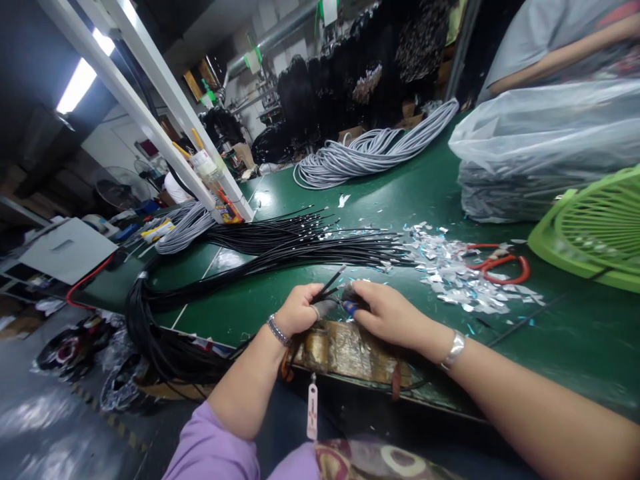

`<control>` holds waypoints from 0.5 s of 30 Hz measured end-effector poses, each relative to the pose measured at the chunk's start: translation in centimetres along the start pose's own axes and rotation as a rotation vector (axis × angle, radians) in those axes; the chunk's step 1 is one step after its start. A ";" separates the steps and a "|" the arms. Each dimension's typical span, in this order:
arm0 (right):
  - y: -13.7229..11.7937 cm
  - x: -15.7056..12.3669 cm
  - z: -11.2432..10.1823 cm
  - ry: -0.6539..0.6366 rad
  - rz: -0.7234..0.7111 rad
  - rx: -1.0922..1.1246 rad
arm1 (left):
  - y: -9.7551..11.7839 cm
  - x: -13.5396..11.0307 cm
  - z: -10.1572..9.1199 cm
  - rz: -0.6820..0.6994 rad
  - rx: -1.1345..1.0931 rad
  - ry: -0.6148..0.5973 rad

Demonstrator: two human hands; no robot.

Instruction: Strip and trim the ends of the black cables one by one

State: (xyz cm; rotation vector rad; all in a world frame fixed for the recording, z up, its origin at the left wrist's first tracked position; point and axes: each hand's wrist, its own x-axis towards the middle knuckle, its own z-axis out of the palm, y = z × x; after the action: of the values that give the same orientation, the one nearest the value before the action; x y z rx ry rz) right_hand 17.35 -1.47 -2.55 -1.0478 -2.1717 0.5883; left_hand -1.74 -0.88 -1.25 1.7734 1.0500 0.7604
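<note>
Just below the frame's centre, my left hand grips black cables; my right hand curls close beside them, its hold I cannot make out.

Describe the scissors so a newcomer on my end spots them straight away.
On the long green table, find the pile of white and silvery scraps beyond the person's right hand. The scissors lie at its right side, before the lime-green slatted object. Their red looped handles stand out against the pale scraps.
</note>
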 end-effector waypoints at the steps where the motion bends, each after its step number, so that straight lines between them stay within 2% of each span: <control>1: 0.1 0.1 0.1 -0.010 0.021 0.064 | 0.0 0.0 0.0 0.014 0.038 -0.001; 4: 0.2 0.5 0.4 -0.025 0.101 0.221 | -0.1 -0.1 0.0 0.045 0.137 -0.002; 6: 0.3 0.6 0.6 -0.007 0.148 0.227 | -0.1 -0.1 -0.1 0.047 0.165 -0.004; 12: 0.0 0.3 0.2 -0.027 0.085 0.080 | -0.3 0.0 -0.3 0.036 0.121 -0.002; 15: -0.8 -0.1 0.1 -0.041 0.044 -0.080 | -0.4 0.0 -0.3 0.027 0.156 -0.015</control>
State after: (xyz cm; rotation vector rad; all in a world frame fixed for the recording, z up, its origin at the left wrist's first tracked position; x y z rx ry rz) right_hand 16.93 -1.97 -2.16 -1.1377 -2.2290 0.5520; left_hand -2.12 -0.72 -1.54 1.9260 1.1022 0.6963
